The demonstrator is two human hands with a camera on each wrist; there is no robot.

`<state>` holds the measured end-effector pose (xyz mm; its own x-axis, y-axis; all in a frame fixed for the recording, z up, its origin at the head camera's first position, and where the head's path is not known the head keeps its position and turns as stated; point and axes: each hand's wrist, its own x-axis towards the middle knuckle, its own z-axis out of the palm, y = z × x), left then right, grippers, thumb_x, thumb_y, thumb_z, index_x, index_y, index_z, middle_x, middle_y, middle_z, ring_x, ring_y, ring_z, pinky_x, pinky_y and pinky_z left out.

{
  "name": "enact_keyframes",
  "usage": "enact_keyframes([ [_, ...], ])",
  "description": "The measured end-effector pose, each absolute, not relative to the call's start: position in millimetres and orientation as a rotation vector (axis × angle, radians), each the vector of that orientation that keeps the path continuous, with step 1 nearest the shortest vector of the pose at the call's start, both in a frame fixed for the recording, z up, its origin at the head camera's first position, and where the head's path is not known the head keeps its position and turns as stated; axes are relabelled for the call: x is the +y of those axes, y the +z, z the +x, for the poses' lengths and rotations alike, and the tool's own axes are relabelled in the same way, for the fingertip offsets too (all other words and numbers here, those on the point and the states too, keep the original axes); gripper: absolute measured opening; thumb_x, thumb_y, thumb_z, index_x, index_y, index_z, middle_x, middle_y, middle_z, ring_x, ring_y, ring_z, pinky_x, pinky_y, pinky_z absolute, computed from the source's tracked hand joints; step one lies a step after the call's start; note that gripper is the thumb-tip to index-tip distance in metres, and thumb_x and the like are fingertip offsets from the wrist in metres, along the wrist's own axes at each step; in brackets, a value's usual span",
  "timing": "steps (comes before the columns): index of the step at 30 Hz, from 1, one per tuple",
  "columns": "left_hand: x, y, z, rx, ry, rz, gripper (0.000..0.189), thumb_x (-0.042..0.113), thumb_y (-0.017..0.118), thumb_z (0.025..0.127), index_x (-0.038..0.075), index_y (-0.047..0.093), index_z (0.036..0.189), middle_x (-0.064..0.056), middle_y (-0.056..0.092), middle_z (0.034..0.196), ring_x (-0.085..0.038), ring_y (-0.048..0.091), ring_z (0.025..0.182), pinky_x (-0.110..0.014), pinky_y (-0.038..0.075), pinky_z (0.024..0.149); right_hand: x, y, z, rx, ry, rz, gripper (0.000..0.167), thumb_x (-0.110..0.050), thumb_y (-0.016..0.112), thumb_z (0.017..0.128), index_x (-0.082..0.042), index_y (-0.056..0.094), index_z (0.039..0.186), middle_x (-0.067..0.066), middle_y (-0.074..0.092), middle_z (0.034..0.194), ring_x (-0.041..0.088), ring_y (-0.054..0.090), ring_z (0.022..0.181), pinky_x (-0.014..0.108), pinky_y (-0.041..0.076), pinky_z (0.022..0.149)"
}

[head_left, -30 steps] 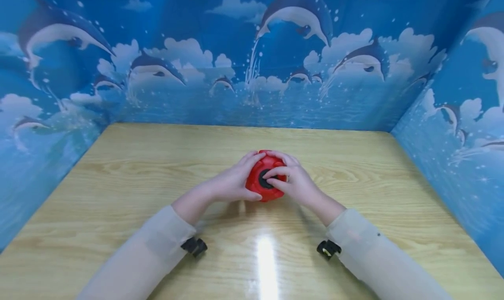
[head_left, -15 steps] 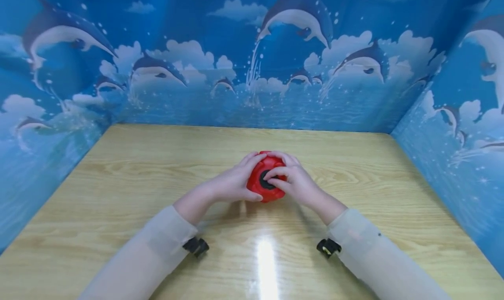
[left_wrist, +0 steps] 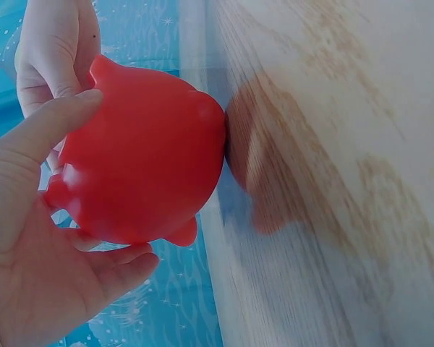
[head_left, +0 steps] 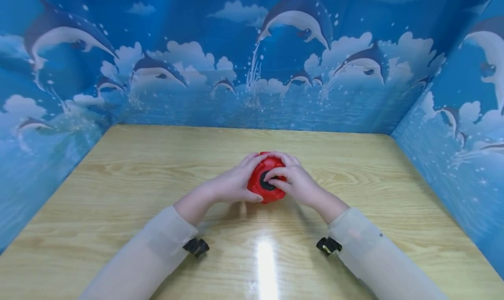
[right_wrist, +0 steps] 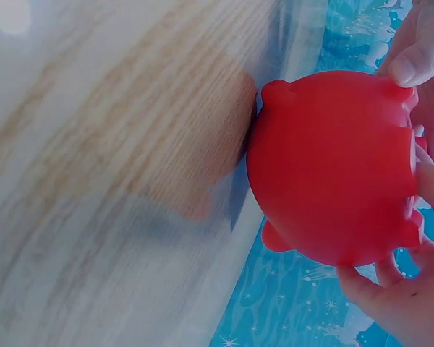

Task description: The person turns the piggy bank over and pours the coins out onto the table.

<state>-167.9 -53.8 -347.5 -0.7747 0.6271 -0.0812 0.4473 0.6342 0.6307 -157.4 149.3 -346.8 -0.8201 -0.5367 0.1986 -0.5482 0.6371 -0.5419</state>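
A round, glossy red piggy bank (head_left: 256, 185) with stubby feet sits on the table, its black round plug (head_left: 266, 185) facing up toward the head camera. My left hand (head_left: 237, 183) holds the bank's left side, thumb at the near edge and fingers at the far edge. With thumb and index finger, my right hand (head_left: 296, 181) pinches at the plug, while its other fingers rest on the far right side. In the left wrist view the smooth red body (left_wrist: 145, 152) touches the tabletop. The right wrist view shows the other side of the bank (right_wrist: 333, 170); the plug is hidden there.
The light wood-grain table (head_left: 165, 160) has a bright glare streak near its front. Blue dolphin-print curtains (head_left: 197, 90) close it in at the back and sides. Black wrist devices (head_left: 196, 246) sit on both pale sleeves.
Both hands and the bank keep nearly the same place. The head view has shifted very slightly.
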Motion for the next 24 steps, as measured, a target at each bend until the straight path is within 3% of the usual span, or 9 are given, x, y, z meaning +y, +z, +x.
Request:
enact_keyframes([
  [24,-52.6,-347.8,-168.0,2.569,0.868,0.881,0.099,0.032,0.076,0.078,0.020,0.010,0.150,-0.006,0.007,0.154,-0.023,0.028,0.131,-0.035,0.044,0.093,152.1,-346.9,-158.2,-2.826,0.861,0.980,0.014,-0.008,0.071,0.082,-0.017,0.072,0.093,0.012,0.037,0.142,0.034,0.030,0.126,0.048,0.043,0.093],
])
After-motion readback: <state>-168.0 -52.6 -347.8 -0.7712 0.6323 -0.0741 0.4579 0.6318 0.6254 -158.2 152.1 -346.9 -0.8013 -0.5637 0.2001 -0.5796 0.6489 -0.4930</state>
